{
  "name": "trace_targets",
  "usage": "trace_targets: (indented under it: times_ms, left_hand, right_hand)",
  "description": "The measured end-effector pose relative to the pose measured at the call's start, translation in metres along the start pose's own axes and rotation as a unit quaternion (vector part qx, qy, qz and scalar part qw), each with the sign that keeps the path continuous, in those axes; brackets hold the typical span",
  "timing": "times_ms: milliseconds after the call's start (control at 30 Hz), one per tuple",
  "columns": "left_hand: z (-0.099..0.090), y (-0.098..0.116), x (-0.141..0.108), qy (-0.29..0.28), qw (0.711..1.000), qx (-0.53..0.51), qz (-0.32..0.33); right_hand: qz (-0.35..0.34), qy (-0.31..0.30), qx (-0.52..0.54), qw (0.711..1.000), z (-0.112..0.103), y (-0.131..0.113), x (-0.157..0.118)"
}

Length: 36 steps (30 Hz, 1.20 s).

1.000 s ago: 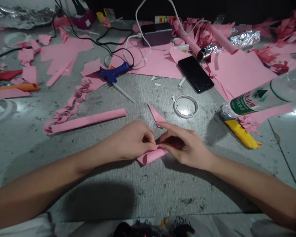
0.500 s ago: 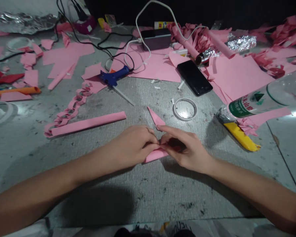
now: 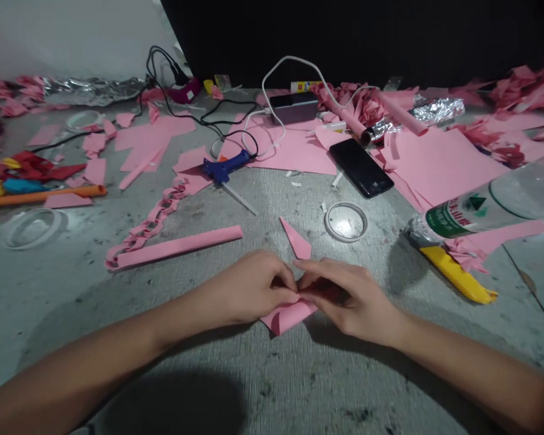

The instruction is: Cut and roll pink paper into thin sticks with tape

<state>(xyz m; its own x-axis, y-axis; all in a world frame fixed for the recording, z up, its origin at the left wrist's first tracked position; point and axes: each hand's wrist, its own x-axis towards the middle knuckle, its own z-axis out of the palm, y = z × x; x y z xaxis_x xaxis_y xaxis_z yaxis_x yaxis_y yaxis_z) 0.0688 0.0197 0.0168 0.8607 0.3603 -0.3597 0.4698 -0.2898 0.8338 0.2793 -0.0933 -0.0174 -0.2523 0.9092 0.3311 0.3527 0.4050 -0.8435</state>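
Note:
A piece of pink paper (image 3: 288, 318) lies between my two hands, its edge curled over. My left hand (image 3: 260, 287) pinches it with thumb and forefinger, and my right hand (image 3: 347, 296) pinches it just beside, the fingertips of both hands meeting. Part of the paper is hidden under the fingers. Just beyond the hands is a small pointed pink paper scrap (image 3: 296, 239). To the left rests a rolled pink paper tube (image 3: 181, 246), with a pink paper chain (image 3: 156, 214) running away from its end.
A blue glue gun (image 3: 226, 166) with a cord, a black phone (image 3: 360, 168) and a tape roll (image 3: 346, 222) lie ahead. At right, a plastic bottle (image 3: 476, 208) lies on its side by a yellow cutter (image 3: 457, 275). Pink sheets (image 3: 448, 154) and crumpled scraps cover the back.
The view has tilted up, so everything sits lower in the picture. The pink paper between my hands has turned, and its curled edge shows more. Both hands keep pinching it.

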Motion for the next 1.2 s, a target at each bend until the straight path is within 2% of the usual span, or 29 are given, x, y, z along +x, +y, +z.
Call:
trace_targets:
  times_ms: [133,367,567,700,1000,1200]
  left_hand:
    - [0.0,-0.001,0.001,-0.008,0.999,-0.015,-0.03]
    - [-0.003,0.001,0.002,-0.022,0.999,-0.013,-0.044]
    - [-0.008,0.011,-0.002,-0.01,0.999,0.029,-0.017]
    - [-0.012,0.013,-0.006,-0.026,0.996,0.074,-0.032]
    - [-0.012,0.01,-0.01,-0.02,0.993,0.119,-0.013]
    - [-0.017,0.004,-0.008,-0.053,0.994,0.073,-0.057]
  right_hand:
    - [0.011,-0.006,0.016,1.0,-0.001,0.0,0.0]
    - [0.02,-0.03,0.014,0.999,-0.001,0.002,-0.002]
    - [0.038,-0.002,0.022,0.999,-0.001,0.003,-0.003]
    - [0.059,0.02,0.029,0.998,0.0,0.004,-0.003]
    - [0.09,0.017,0.019,0.996,-0.002,0.006,-0.003]
    - [0.08,0.02,0.015,0.996,-0.003,0.006,-0.004]
